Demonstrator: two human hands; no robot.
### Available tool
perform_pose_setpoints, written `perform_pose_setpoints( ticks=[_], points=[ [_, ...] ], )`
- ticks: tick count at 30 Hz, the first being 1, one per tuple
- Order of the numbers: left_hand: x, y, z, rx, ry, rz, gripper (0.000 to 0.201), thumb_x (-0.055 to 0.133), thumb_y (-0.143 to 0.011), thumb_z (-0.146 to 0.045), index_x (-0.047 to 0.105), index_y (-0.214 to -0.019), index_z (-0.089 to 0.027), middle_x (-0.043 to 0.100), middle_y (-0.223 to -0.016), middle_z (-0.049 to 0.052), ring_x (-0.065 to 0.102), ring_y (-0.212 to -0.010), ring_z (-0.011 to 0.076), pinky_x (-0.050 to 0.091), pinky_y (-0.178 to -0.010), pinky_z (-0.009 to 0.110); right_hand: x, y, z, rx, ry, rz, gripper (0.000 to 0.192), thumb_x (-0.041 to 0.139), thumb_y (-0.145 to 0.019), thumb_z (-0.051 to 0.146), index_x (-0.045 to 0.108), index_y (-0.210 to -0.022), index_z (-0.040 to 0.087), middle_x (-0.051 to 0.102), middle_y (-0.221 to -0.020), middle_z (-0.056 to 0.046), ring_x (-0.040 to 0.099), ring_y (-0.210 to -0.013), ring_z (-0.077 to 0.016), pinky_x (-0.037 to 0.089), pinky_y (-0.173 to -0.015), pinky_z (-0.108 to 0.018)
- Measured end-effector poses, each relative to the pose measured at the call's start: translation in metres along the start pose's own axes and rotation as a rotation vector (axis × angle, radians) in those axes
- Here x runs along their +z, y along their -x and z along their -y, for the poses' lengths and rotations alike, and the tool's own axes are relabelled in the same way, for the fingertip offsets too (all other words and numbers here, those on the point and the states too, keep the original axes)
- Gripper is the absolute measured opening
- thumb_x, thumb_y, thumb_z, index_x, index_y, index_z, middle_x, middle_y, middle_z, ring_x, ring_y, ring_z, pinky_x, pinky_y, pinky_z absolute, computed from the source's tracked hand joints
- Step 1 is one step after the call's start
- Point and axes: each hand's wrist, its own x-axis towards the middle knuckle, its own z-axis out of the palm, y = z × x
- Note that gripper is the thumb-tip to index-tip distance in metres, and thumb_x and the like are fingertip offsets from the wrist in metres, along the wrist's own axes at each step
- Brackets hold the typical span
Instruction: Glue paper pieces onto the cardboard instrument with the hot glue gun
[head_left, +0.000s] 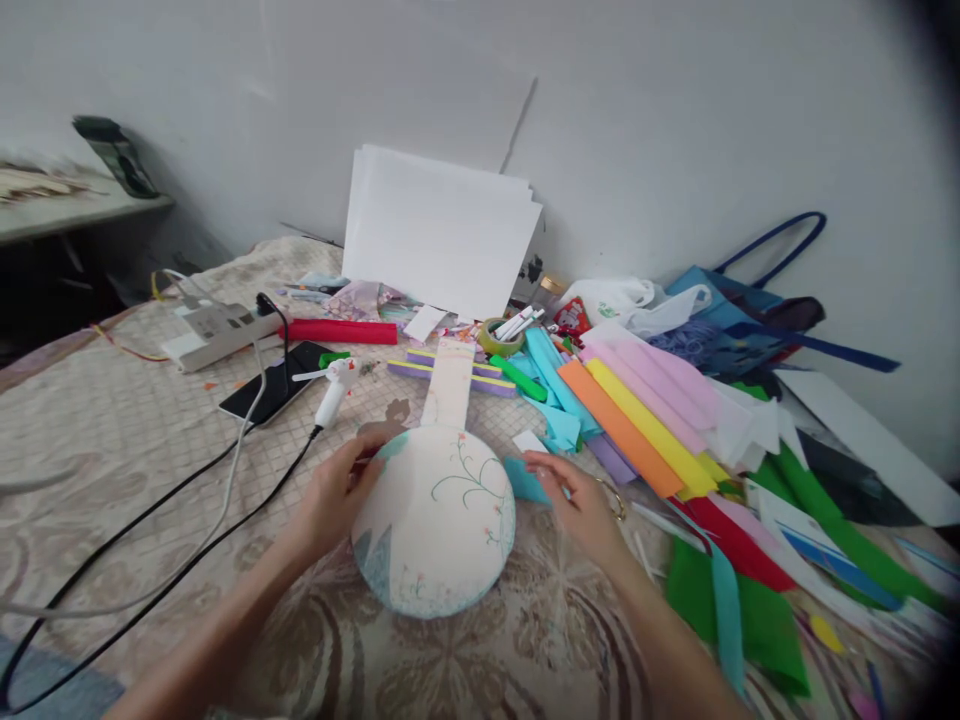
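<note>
A round white disc [442, 530] with painted green vines, small reddish flowers and blue-green patches lies in front of me. From its top runs a pale neck [450, 380], crossed by purple-and-yellow strips [409, 369]. My left hand [349, 490] is closed on the disc's upper left edge, its fingertips partly hidden behind the rim. Beside the right edge, my right hand [574, 500] has its thumb and fingers bent around a light blue paper strip [525, 482] that reaches the disc's rim.
A white glue gun [334, 395], a black phone [277, 385] and a power strip [217, 335] with trailing cables lie to the left. Coloured crepe paper [637, 400] crowds the right side. White sheets [442, 230] lean on the wall, near a blue bag [742, 310].
</note>
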Motion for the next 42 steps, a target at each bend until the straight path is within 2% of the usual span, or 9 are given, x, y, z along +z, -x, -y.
perform_pose_setpoints(
  ticks=[4, 7, 10, 15, 21, 26, 31, 37, 42],
  points=[
    [-0.014, -0.001, 0.015, -0.036, -0.141, -0.326, 0.034, 0.055, -0.08, -0.043, 0.056, -0.104, -0.019, 0.062, -0.103, 0.009, 0.062, -0.091, 0.0248, 0.053, -0.078, 0.041, -0.014, -0.001, -0.011, 0.051, -0.002, -0.032, 0.03, 0.047, -0.091, 0.041, 0.063, -0.108, 0.021, 0.069, -0.108, -0.009, 0.068, -0.092, -0.0221, 0.053, -0.081, -0.037],
    [-0.03, -0.018, 0.027, -0.074, -0.352, -0.573, 0.047, 0.058, -0.074, -0.042, 0.051, -0.111, -0.014, 0.056, -0.113, 0.016, 0.054, -0.106, 0.0323, 0.048, -0.086, 0.047, -0.009, -0.005, -0.015, 0.05, -0.008, 0.014, 0.03, 0.046, -0.092, 0.041, 0.064, -0.106, 0.022, 0.07, -0.107, -0.009, 0.068, -0.09, -0.022, 0.054, -0.078, -0.036],
    [-0.039, -0.043, 0.037, -0.093, -0.398, -0.522, 0.047, 0.059, -0.071, -0.037, 0.051, -0.111, -0.013, 0.055, -0.115, 0.018, 0.048, -0.115, 0.0356, 0.04, -0.095, 0.051, 0.001, -0.015, -0.011, 0.006, 0.004, 0.04, 0.03, 0.046, -0.092, 0.04, 0.064, -0.106, 0.021, 0.07, -0.106, -0.009, 0.068, -0.09, -0.0223, 0.053, -0.079, -0.037],
    [-0.043, -0.066, 0.041, -0.151, -0.314, -0.367, 0.026, 0.057, -0.071, -0.037, 0.059, -0.09, -0.018, 0.063, -0.083, 0.008, 0.061, -0.084, 0.0274, 0.048, -0.078, 0.041, 0.008, -0.028, -0.004, -0.083, 0.059, 0.059, 0.029, 0.045, -0.092, 0.037, 0.064, -0.106, 0.02, 0.071, -0.103, -0.008, 0.067, -0.092, -0.0222, 0.052, -0.081, -0.037],
    [-0.052, -0.05, 0.031, -0.193, -0.122, -0.336, 0.034, 0.055, -0.075, -0.046, 0.051, -0.094, -0.018, 0.066, -0.09, 0.008, 0.064, -0.08, 0.0241, 0.052, -0.07, 0.039, 0.001, -0.025, -0.022, -0.072, 0.161, 0.032, 0.029, 0.046, -0.09, 0.036, 0.065, -0.105, 0.019, 0.071, -0.104, -0.009, 0.068, -0.091, -0.0235, 0.054, -0.08, -0.039],
    [-0.049, -0.031, -0.004, -0.175, 0.182, -0.233, 0.039, 0.056, -0.078, -0.05, 0.049, -0.098, -0.017, 0.064, -0.106, 0.008, 0.063, -0.074, 0.0161, 0.053, -0.067, 0.032, 0.002, -0.033, -0.012, -0.095, 0.137, -0.03, 0.029, 0.045, -0.091, 0.034, 0.064, -0.106, 0.019, 0.07, -0.106, -0.01, 0.068, -0.091, -0.0225, 0.054, -0.078, -0.037],
    [-0.046, -0.018, -0.026, -0.167, 0.228, -0.251, 0.033, 0.057, -0.082, -0.046, 0.052, -0.099, -0.018, 0.061, -0.076, 0.001, 0.057, -0.068, 0.0143, 0.046, -0.063, 0.026, 0.013, -0.046, -0.001, -0.107, 0.103, 0.033, 0.028, 0.046, -0.09, 0.033, 0.064, -0.107, 0.02, 0.069, -0.109, -0.009, 0.068, -0.09, -0.0215, 0.054, -0.078, -0.036],
    [-0.048, -0.008, -0.02, -0.224, 0.235, -0.249, 0.029, 0.058, -0.084, -0.044, 0.052, -0.097, -0.019, 0.058, -0.071, -0.001, 0.053, -0.062, 0.0129, 0.036, -0.051, 0.023, 0.012, -0.046, -0.032, 0.052, -0.03, -0.083, 0.033, 0.047, -0.088, 0.041, 0.062, -0.107, 0.018, 0.071, -0.101, -0.011, 0.068, -0.066, -0.0201, 0.052, -0.051, -0.031],
    [-0.042, -0.011, -0.028, -0.193, 0.31, -0.285, 0.028, 0.059, -0.083, -0.043, 0.052, -0.094, -0.018, 0.058, -0.071, -0.001, 0.055, -0.065, 0.0128, 0.041, -0.056, 0.023, 0.004, -0.043, -0.025, -0.028, -0.019, -0.199, 0.03, 0.046, -0.09, 0.039, 0.062, -0.106, 0.018, 0.07, -0.105, -0.011, 0.069, -0.081, -0.0207, 0.054, -0.067, -0.033]
  ],
)
